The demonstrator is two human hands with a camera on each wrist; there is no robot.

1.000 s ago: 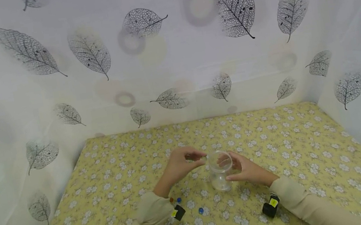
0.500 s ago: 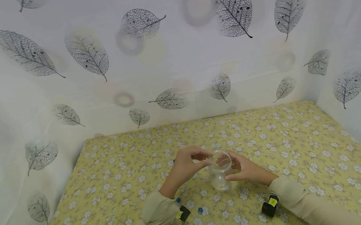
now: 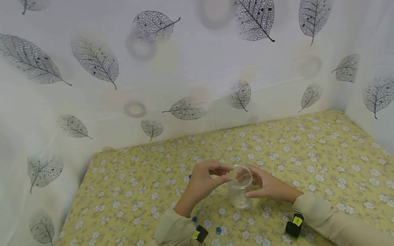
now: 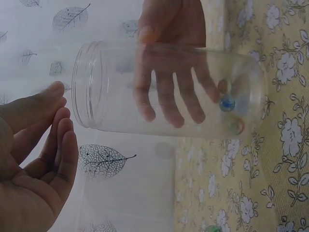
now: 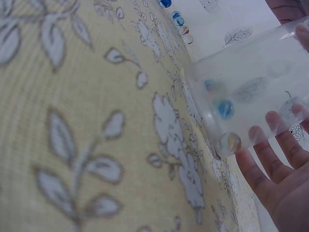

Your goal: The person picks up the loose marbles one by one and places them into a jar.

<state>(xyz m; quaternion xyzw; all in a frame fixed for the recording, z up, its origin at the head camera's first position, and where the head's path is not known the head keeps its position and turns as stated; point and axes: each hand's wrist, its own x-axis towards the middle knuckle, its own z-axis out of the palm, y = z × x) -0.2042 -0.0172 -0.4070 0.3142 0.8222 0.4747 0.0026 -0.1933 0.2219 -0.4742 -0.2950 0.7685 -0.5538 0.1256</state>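
Observation:
A clear plastic jar [image 3: 240, 197] stands upright on the cloth, its mouth facing up. My right hand [image 3: 270, 186] grips its side, thumb in front and fingers around the back. Several marbles lie at the jar's bottom, among them a blue marble [image 5: 224, 109] and a brown-and-white marble [image 5: 231, 143]. At the jar's mouth is my left hand [image 3: 206, 178], with loosely bent fingers and thumb right by the rim. In the left wrist view its fingertips [image 4: 59, 88] come close together, with no marble showing between them.
On the yellow floral cloth [image 3: 142, 243] lie loose marbles: a blue marble [image 3: 218, 230] near the front, another blue marble [image 3: 194, 219] by the left sleeve, and a dark blue marble [image 3: 190, 176] behind the left hand. A leaf-print curtain [image 3: 187, 64] surrounds the table.
My left hand has moved right to the jar's rim, then stayed there. Its sleeve now covers a reddish marble, and a dark blue one shows behind the hand. The right hand keeps its hold.

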